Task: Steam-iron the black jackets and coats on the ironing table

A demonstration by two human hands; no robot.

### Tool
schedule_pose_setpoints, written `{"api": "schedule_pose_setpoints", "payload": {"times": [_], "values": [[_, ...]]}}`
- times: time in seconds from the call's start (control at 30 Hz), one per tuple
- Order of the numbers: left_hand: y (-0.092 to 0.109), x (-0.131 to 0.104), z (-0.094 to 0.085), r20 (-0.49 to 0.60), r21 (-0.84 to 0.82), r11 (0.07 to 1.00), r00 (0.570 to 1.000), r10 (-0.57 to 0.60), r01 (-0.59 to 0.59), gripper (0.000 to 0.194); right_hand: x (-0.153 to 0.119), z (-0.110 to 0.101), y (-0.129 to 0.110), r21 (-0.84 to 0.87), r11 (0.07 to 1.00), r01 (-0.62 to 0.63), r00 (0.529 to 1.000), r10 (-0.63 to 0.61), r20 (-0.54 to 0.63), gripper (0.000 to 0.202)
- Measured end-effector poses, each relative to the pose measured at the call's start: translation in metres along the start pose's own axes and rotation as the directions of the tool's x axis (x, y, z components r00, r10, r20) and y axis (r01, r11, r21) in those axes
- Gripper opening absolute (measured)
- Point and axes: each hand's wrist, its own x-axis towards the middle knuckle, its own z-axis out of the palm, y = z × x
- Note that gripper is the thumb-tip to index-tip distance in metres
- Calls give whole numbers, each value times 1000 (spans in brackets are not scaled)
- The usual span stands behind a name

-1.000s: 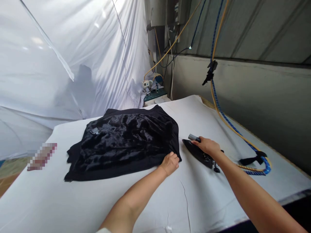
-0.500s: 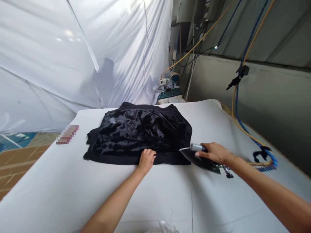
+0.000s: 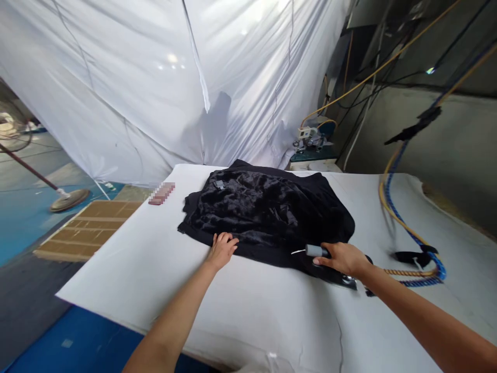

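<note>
A black garment [image 3: 252, 207] with a shiny, plush inner side lies spread on the white-covered table [image 3: 128, 269]. A small pale label [image 3: 219, 184] shows near its upper left. My left hand [image 3: 222, 249] lies on the garment's near edge, left of its middle, fingers laid on the cloth. My right hand [image 3: 345, 258] is closed around the grey and black handle of an iron [image 3: 316, 252]. The iron rests over the near right edge of the garment, its tip pointing left. Much of its dark body merges with the black cloth.
Blue and yellow hoses [image 3: 404, 217] hang at the right and loop onto the table behind the iron. A blurred reddish object [image 3: 162, 194] lies at the table's far left. White sheeting [image 3: 155, 103] hangs behind; flattened cardboard [image 3: 93, 228] is on the floor at left.
The view has turned left, showing more floor. My left hand has shifted left along the garment's near edge. The iron has moved left, further onto the cloth.
</note>
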Motion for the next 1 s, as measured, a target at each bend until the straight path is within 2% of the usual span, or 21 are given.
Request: {"api": "schedule_pose_setpoints", "payload": {"times": [0.13, 0.2, 0.3, 0.53, 0.6, 0.67, 0.73, 0.8, 0.9, 1.0], "values": [[-18, 5, -3, 160, -11, 978, 966, -203, 207, 43, 0, 1, -7, -32, 997, 65, 998, -65, 1, 62], [-23, 11, -3, 247, -23, 970, 942, -228, 241, 49, 4, 0, -13, -22, 999, 37, 999, -37, -11, 63], [-27, 17, -3, 292, -38, 965, 927, -236, 258, 55, 13, -2, -25, 0, 1000, -10, 1000, 10, -12, 65], [-26, 17, 3, 221, -81, 960, 945, -243, 266, 46, 30, -4, -66, 23, 999, 36, 999, -35, -26, 63], [-29, 14, 4, 129, -118, 960, 962, -239, 254, 45, 35, -6, -81, 43, 998, 40, 999, -39, -26, 63], [-36, 8, 4, -34, -154, 952, 961, -274, 266, 40, 40, -7, -96, 50, 997, 63, 998, -61, -32, 63], [-49, -1, 0, -203, -199, 926, 911, -360, 322, 31, 47, -8, -110, 47, 995, 84, 996, -82, -44, 63], [-69, -13, -6, -300, -267, 879, 832, -466, 395, 25, 54, -8, -122, 41, 995, 90, 994, -87, -62, 63], [-106, -27, -19, -307, -392, 788, 740, -599, 475, 23, 64, -7, -138, 33, 996, 86, 992, -82, -92, 64], [-143, -30, -31, -271, -459, 733, 707, -654, 502, 23, 74, -6, -154, 37, 994, 104, 990, -100, -104, 65]]}}
